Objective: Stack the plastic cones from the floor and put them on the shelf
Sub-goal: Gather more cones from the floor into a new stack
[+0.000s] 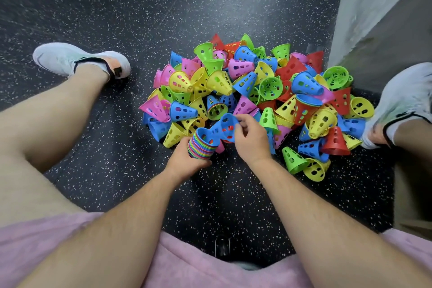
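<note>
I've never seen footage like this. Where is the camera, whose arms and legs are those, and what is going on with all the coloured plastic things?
There is no machine here. A person wears one wide-angle camera on the head, looking down, so you see that person's own arms, bare legs and pale shoes as they sit on a dark speckled floor. The wide lens bends the edges of the picture.

Between the feet lies a loose pile of cones: small plastic cones with holes, in blue, yellow, green, pink and red, lying every which way.

The left hand grips a stack of cones already nested together; you see their rims as coloured bands. The right hand holds a blue cone right at the stack's open end, seemingly about to add it. No shelf is visible.
</note>
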The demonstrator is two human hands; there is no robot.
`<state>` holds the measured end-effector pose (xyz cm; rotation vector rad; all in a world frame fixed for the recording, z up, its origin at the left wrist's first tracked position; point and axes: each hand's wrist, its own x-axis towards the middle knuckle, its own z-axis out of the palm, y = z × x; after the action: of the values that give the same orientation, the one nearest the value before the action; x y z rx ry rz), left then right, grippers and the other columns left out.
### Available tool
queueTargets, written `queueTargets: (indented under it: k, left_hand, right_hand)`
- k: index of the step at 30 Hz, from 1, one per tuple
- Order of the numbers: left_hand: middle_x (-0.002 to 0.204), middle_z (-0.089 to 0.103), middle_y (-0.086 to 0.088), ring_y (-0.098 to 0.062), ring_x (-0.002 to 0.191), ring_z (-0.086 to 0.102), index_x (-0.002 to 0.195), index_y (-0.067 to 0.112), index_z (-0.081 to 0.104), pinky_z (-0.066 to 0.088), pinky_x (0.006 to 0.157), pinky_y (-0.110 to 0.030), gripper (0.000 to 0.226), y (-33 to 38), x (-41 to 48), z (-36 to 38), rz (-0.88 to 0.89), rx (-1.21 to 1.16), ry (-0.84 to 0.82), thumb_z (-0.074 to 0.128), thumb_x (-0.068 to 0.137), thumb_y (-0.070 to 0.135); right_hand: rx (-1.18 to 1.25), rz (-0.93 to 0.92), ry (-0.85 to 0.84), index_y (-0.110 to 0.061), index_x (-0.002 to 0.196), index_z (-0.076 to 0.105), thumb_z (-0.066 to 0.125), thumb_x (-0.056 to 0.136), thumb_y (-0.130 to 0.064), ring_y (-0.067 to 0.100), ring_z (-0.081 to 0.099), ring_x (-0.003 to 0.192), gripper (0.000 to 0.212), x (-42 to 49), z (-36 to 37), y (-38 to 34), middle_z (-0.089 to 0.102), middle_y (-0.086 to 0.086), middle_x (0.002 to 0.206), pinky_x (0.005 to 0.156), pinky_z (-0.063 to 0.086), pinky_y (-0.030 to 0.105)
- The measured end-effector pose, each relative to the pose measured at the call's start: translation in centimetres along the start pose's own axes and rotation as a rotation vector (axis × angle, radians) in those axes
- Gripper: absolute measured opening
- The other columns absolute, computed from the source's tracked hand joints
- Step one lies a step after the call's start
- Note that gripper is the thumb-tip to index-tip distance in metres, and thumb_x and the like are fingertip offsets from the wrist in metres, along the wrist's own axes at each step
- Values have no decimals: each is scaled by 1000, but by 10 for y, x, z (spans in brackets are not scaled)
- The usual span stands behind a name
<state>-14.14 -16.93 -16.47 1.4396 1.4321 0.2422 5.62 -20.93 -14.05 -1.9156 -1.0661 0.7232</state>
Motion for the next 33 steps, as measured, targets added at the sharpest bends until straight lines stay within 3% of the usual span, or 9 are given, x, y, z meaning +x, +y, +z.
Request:
queueTargets:
  k: [3,7,11,14,16,18,24,29,33]
  left_hand:
    - [101,68,3,-6,84,65,116,19,51,55,79,-30,71,2,1,4,19,-23,-10,93,59,19]
    - [103,69,0,-11,88,68,116,20,51,57,83,-36,76,-1,2,4,7,-40,-12,92,53,28]
    - [103,68,-3,-14,88,68,114,19,50,57,83,-39,76,-2,2,2,3,-22,-11,88,49,33]
    - [103,68,-5,-14,86,67,113,18,50,57,81,-38,71,-3,4,1,11,-12,-20,93,57,24]
    - [101,67,-4,-10,82,63,112,17,50,54,75,-29,65,-5,5,2,18,-5,-19,94,64,14]
    - [97,65,0,-5,78,60,111,17,50,49,68,-19,62,-5,7,2,18,-5,-20,92,67,10]
    - [67,68,15,15,63,60,84,27,50,45,59,-5,50,5,3,5,44,-17,-39,83,74,-9]
    - [98,65,4,-2,80,62,111,20,50,47,68,-18,62,-8,7,5,21,20,-23,93,67,13]
    - [99,65,2,-8,83,63,112,18,50,48,70,-23,63,-8,7,5,14,13,-12,93,66,15]
  right_hand:
    - [-118,-53,-139,-16,121,67,55,96,-22,14,58,97,28,5,13,-5,63,-2,104,94,47,32]
    - [-340,-114,-92,-17,133,58,47,98,-18,23,44,120,37,10,17,9,57,2,126,106,37,35]
    - [-589,-151,-292,-24,143,47,56,94,-17,26,37,127,51,16,17,21,47,-1,142,109,36,41]
    - [-614,-157,-330,-22,135,51,59,94,-19,28,44,121,42,23,22,21,52,0,134,104,41,42]
    - [-643,-165,-306,-19,120,53,64,91,-21,28,48,113,31,27,24,19,55,2,123,95,45,42]
    - [-699,-145,-290,-16,114,50,70,87,-27,28,49,110,35,28,25,17,55,4,117,90,47,41]
    - [-768,-40,-290,-9,125,42,68,87,-32,31,46,118,51,21,31,16,52,10,125,94,44,40]
    - [-795,17,-379,-23,152,22,63,87,-37,34,33,129,78,15,33,20,32,16,144,103,39,43]
    - [-550,19,-208,-26,144,37,62,83,-36,31,39,119,67,18,28,19,42,11,132,101,40,41]
